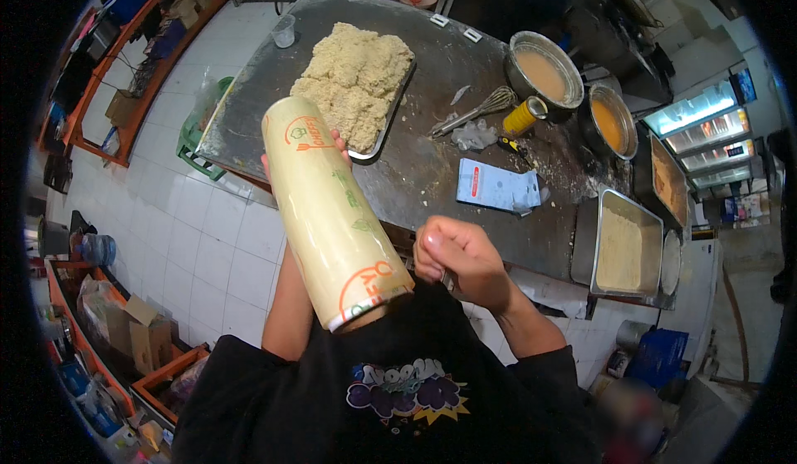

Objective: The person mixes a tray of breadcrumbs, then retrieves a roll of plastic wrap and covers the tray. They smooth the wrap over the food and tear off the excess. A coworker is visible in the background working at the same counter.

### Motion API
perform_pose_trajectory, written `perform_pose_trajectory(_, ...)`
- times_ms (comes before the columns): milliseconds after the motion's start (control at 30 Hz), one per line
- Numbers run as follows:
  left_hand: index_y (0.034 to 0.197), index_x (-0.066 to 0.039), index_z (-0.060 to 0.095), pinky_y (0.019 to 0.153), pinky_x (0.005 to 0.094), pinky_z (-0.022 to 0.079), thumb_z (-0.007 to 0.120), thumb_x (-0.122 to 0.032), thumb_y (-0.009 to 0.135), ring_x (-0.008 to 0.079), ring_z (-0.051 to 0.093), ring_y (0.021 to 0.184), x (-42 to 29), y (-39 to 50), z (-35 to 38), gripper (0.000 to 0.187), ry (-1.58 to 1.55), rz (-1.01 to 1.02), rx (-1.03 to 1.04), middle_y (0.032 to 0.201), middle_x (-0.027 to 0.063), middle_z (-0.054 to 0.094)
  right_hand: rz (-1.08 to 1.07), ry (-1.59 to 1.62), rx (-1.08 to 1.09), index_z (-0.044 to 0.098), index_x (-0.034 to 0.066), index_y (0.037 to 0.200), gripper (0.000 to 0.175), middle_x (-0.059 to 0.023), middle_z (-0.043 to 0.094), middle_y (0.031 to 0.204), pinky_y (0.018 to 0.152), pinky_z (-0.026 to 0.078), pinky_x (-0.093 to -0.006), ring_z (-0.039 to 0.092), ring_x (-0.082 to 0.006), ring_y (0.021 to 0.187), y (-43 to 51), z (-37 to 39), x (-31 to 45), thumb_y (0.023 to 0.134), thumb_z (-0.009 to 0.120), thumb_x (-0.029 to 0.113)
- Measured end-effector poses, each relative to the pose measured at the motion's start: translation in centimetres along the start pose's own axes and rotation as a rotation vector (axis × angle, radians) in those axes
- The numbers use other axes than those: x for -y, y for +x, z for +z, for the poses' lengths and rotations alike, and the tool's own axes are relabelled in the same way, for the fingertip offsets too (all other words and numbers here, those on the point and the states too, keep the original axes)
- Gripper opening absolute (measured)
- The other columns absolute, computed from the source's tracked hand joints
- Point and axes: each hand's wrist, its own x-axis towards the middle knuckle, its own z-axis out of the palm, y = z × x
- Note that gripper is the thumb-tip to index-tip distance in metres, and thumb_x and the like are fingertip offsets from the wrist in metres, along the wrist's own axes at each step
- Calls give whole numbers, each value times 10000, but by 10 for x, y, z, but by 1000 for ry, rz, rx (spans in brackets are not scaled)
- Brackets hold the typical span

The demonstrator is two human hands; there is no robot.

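Note:
A large roll of cling film [333, 209], pale yellow with printed marks, slants across the front of my body. Behind its upper part is my left hand [340, 144], gripping it; only fingertips show at the sides. To the right of the roll's lower end, my right hand [459, 253] is curled into a fist, with nothing clearly visible in it. Beyond the roll, a metal tray [378, 151] on the table is heaped with a crumbly, breaded-looking mass [358, 68].
On the dark table [411, 196] are a whisk [476, 110], yellow can [524, 115], black-and-yellow cutter [512, 146], light blue box [498, 184] and plastic cup [284, 31]. Bowls of liquid [540, 77] [606, 118] and a pan of pale powder [626, 249] stand right. A green crate [199, 153] is left.

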Motion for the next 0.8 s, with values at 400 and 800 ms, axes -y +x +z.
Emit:
perform_pose_trajectory(400, 1498, -30, 329, 878, 517, 565, 434, -808, 891, 420, 614, 1100, 7, 3, 24, 993, 400, 142, -75, 1313, 259, 529, -310, -962, -16, 666, 6, 948, 166, -81, 642, 792, 681, 502, -296, 627, -182, 703, -17, -5, 40, 848, 737, 118)
perform_pose_trajectory(800, 1518, -70, 323, 916, 550, 548, 456, -802, 888, 438, 572, 1156, -10, 1, 39, 974, 376, 255, 2, 1363, 223, 490, -426, -1056, -86, 706, 0, 930, 120, -124, 673, 795, 643, 524, -322, 678, -256, 708, -27, 1, 35, 824, 753, 30)
